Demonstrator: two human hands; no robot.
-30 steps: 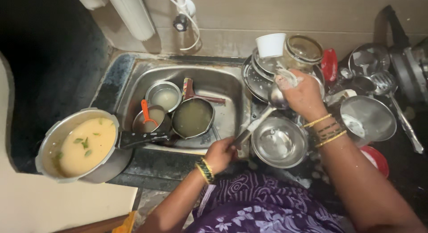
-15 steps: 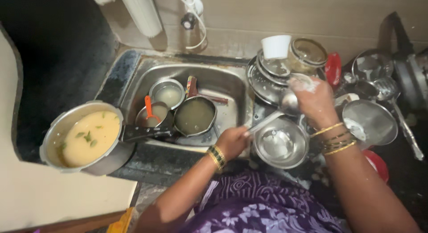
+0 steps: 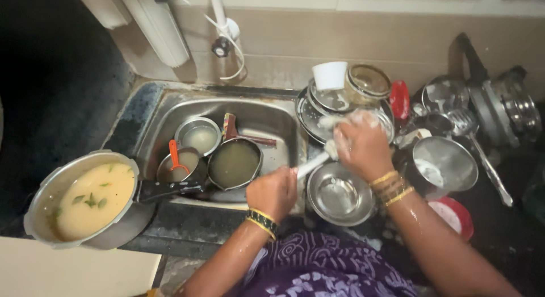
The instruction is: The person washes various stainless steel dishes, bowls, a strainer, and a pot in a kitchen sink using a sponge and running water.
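- gripping a slim steel utensil handle [image 3: 311,163] in my closed left hand [image 3: 276,190], above the sink's front edge.
- my right hand [image 3: 362,145] curls around a soapy pale scrubber [image 3: 340,122], over a round shiny steel bowl [image 3: 339,196].

Purple floral-print garment, gold bangles on both wrists, wet bare forearms

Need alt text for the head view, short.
Left hand grips a white utensil handle while the soapy right hand scrubs its far end above a steel bowl. Left of them, a sink holds dirty pans; a pot of yellow soup sits beside it.
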